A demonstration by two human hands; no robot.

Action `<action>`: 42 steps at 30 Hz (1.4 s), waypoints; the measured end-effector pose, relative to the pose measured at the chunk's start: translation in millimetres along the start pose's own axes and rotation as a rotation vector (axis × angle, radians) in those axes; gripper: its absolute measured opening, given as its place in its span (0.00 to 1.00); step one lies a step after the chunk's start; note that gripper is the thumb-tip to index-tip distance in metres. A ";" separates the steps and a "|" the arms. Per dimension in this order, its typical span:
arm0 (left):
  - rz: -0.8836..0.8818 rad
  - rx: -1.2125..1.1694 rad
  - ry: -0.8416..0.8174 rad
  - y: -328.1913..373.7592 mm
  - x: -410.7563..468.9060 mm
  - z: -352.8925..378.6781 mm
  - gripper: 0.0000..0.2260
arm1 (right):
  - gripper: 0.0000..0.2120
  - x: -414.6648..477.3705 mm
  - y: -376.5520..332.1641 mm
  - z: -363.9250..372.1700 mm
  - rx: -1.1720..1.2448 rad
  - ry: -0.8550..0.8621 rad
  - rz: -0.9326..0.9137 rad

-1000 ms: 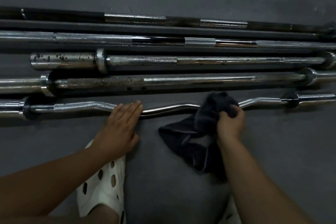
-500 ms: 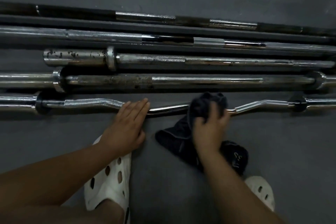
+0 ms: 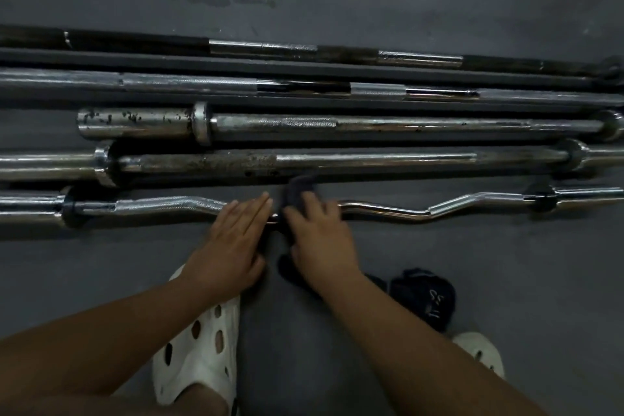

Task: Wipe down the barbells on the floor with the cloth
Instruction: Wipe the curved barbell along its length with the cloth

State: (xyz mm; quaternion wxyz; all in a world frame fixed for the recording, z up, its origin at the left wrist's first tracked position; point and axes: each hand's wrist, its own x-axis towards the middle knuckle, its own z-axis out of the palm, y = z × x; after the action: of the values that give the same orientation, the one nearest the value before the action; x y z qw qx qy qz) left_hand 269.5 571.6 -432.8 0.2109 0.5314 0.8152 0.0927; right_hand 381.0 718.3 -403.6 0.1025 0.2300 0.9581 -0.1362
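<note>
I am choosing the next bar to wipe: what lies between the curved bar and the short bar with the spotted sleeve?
In the head view, one straight barbell with a rusty patch lies between them.

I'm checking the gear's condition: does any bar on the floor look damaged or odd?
Yes. The short straight steel barbell has dark pits speckling its left sleeve, and the longer steel barbell one row nearer carries a brown, rusty patch left of its centre.

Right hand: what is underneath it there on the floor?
A dark cloth, bunched over the curved bar. The stretch of bar beneath cloth and right hand is covered, so it cannot be seen.
</note>
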 end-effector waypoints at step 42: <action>-0.028 0.062 -0.034 1.6 1.5 2.6 0.37 | 0.30 -26.9 107.4 -10.4 0.123 0.140 0.717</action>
State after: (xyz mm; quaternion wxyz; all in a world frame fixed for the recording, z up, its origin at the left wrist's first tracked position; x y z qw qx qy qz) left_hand 271.5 573.4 -434.9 0.2092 0.5275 0.8215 0.0554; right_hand 453.4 802.5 -409.8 0.0639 0.5657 0.8113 -0.1329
